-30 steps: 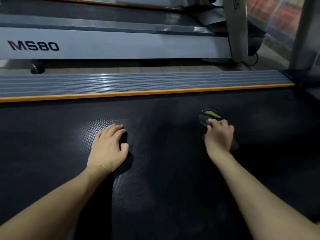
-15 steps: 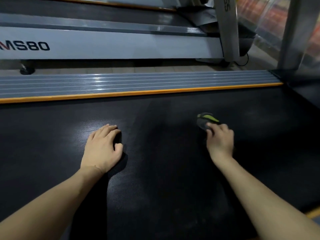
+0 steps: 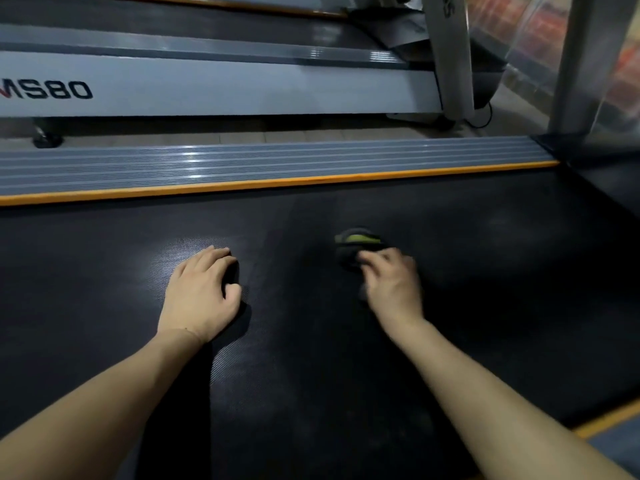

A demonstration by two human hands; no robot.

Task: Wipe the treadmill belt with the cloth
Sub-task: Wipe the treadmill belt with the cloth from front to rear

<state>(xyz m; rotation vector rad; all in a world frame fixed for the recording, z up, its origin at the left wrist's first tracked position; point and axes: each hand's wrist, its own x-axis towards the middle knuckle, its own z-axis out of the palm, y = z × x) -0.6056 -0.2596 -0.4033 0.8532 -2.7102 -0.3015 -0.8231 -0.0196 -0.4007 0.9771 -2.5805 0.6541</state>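
The black textured treadmill belt [image 3: 311,375] fills the lower part of the head view. My left hand [image 3: 202,294] lies flat on the belt at centre left, fingers straight and together. My right hand [image 3: 391,282] is blurred at centre right, its fingers curled over a dark cloth [image 3: 353,245] with a yellow-green patch that sticks out beyond the fingertips and lies on the belt. Most of the cloth is hidden under the hand.
A grey ribbed side rail [image 3: 263,164] with an orange strip [image 3: 277,183] borders the belt's far side. Behind it stands a second treadmill marked MS80 [image 3: 207,88] with a grey upright [image 3: 450,57]. Another upright [image 3: 575,64] rises at right. An orange edge [image 3: 609,420] shows at lower right.
My right hand with the cloth has slid left across the belt and now looks motion-blurred. The left hand stays planted. The view has shifted slightly to the right.
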